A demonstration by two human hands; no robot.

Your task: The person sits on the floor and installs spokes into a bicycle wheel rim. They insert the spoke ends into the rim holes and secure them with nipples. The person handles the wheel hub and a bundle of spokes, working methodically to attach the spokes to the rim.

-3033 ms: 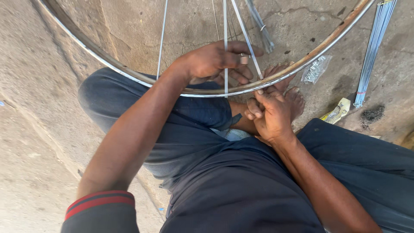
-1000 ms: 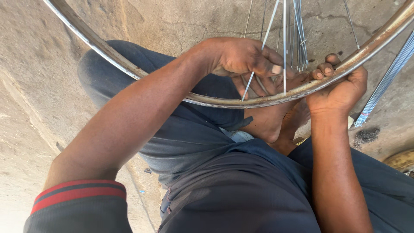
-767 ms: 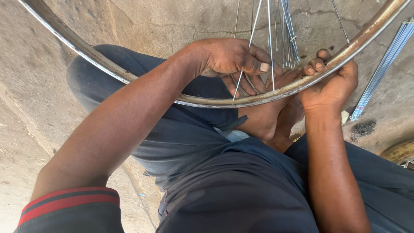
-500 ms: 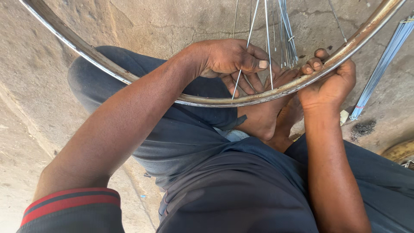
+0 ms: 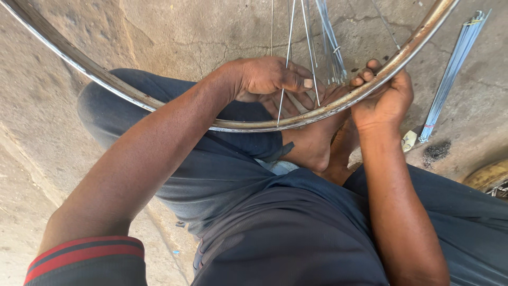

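Rim [image 5: 106,79] sweeps in from the upper left, curves low across the lap and climbs out at the upper right, a worn metal hoop over the concrete floor [image 5: 47,175]. It sits much as it did half a second ago, only a shade of camera shift. Left arm reaches across from the striped cuff [image 5: 84,254], and the left hand [image 5: 264,79] hovers just inside the hoop, thumb and fingers pressed together on a thin spoke [image 5: 283,87] near where it meets the hoop; same pinch as before, no real change. More spokes [image 5: 328,42] fan upward beside it. Below the hoop, bare feet [image 5: 317,143] tuck against the dark trousers. Over to the right hand [image 5: 383,100]: fingers curled over the top of the hoop, palm under it, gripping tight. Three seconds ago that hand was down low near the feet; now it clamps the metal. Far right, a bundle of loose spokes [image 5: 452,69] lies on the floor, well apart.
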